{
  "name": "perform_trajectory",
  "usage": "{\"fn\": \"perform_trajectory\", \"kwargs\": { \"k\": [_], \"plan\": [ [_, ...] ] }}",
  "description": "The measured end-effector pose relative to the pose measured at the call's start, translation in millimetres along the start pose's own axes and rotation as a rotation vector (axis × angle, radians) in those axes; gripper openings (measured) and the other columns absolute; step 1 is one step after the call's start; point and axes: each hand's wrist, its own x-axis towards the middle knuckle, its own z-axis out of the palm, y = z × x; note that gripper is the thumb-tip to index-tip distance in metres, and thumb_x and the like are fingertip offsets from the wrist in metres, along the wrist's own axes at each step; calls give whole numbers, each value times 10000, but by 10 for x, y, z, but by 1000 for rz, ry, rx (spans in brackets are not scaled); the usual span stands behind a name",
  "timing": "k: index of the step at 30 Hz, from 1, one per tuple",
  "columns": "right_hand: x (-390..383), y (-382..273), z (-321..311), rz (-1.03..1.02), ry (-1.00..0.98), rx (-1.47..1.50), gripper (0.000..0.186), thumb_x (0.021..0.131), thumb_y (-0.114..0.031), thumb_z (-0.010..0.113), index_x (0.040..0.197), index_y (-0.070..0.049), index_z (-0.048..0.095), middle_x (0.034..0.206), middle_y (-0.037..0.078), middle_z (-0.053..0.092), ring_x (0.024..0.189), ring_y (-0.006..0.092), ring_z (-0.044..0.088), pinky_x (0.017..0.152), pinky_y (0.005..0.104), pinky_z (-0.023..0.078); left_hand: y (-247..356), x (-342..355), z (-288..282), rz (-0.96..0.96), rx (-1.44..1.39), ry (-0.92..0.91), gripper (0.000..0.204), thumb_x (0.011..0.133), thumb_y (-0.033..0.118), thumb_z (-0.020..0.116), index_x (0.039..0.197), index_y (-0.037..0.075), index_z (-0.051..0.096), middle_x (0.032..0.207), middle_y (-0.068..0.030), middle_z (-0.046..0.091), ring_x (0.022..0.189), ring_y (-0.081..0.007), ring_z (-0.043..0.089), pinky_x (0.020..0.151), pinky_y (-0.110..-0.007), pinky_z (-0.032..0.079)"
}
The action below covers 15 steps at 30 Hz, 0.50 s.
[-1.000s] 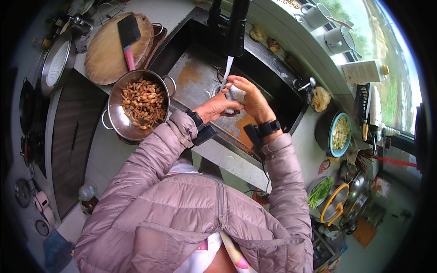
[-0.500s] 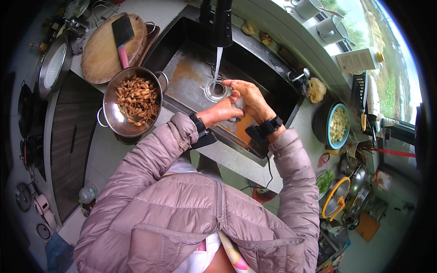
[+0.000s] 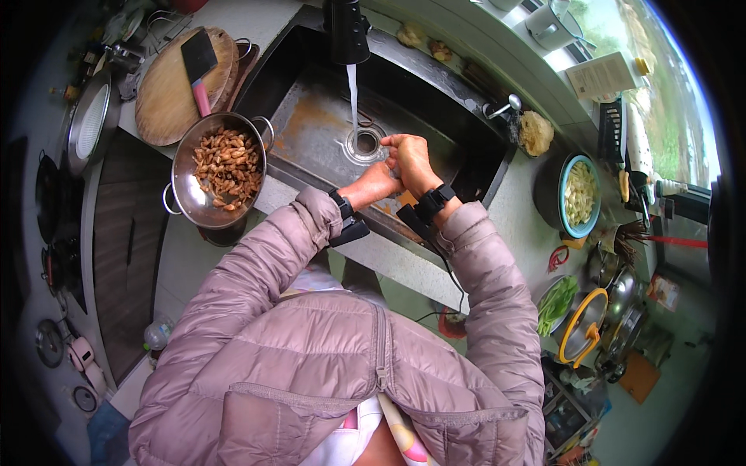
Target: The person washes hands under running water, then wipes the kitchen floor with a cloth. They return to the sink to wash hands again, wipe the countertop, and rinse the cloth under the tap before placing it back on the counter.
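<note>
Over the black sink (image 3: 311,136), both hands meet just beside the drain (image 3: 362,144). My left hand (image 3: 373,184) is closed, its fingertips pressed against the right one. My right hand (image 3: 413,161) is curled, with its index finger reaching toward the drain. Whatever they pinch is mostly hidden by the fingers. A stream of water (image 3: 353,97) runs from the black faucet (image 3: 346,39) into the drain, left of my fingers. To the left, a two-handled steel pan (image 3: 186,177) holds many small brown pieces (image 3: 228,167), whose kind I cannot make out.
A cleaver (image 3: 199,53) with a pink handle lies on a round wooden chopping board (image 3: 162,101) at the left. On the right counter stand a blue-rimmed bowl (image 3: 597,198) of pale cut vegetables and a dish of greens (image 3: 556,305). A jug (image 3: 606,75) stands by the window.
My hands have drawn closer together and turned. The greyish, shiny thing seen between them earlier is now mostly covered. The whole view has shifted slightly.
</note>
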Motion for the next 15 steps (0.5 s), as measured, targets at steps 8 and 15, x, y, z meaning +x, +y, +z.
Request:
{"fn": "perform_trajectory", "kwargs": {
  "k": [8, 15],
  "plan": [
    [-154, 36, -198, -194, -44, -92, 311, 858, -272, 650, 1008, 0, 629, 821, 50, 599, 750, 159, 557, 691, 286, 460, 124, -144, 3, 13, -174, 49, 298, 794, 183, 714, 1029, 22, 625, 909, -23, 645, 806, -114, 587, 691, -275, 460],
    [-571, 166, -604, -50, -158, -72, 315, 861, -267, 666, 1078, -45, 614, 951, 52, 638, 918, 155, 593, 800, 349, 492, 286, -218, -42, 70, 103, -141, 376, 864, 224, 696, 1170, 23, 610, 1001, -6, 629, 918, -79, 560, 775, -236, 429]
  ]
}}
